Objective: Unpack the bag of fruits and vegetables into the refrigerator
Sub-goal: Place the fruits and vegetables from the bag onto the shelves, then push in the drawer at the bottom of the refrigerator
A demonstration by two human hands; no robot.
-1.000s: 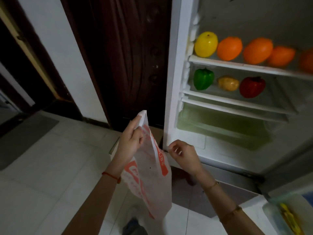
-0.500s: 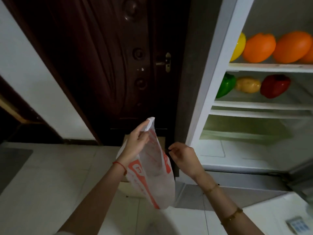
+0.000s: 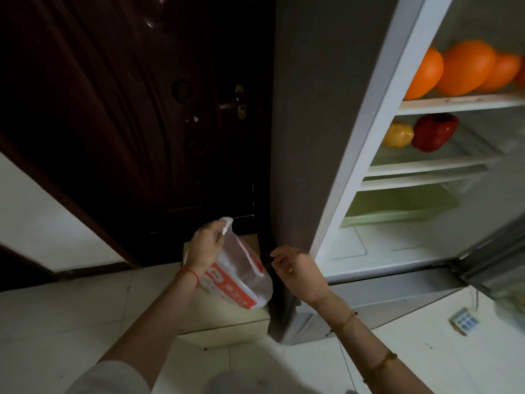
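Note:
My left hand (image 3: 205, 246) pinches the top edge of a thin white plastic bag (image 3: 244, 275) with red print, which hangs limp and looks empty over a low pale box. My right hand (image 3: 298, 273) hovers just right of the bag, fingers loosely curled, holding nothing. The refrigerator (image 3: 355, 155) stands open at the right. Several oranges (image 3: 466, 68) sit on its upper shelf. A yellow fruit (image 3: 397, 135) and a red pepper (image 3: 434, 132) lie on the shelf below.
A low pale box (image 3: 224, 322) stands on the floor against the refrigerator's dark side panel (image 3: 318, 109). A dark wooden door (image 3: 136, 109) fills the back left. The open refrigerator door (image 3: 500, 265) juts out at the right. White floor tiles (image 3: 71, 322) lie at the left.
The view has swung left, so the green pepper and yellow lemon are out of sight. The bag and both hands have moved lower, over the pale box.

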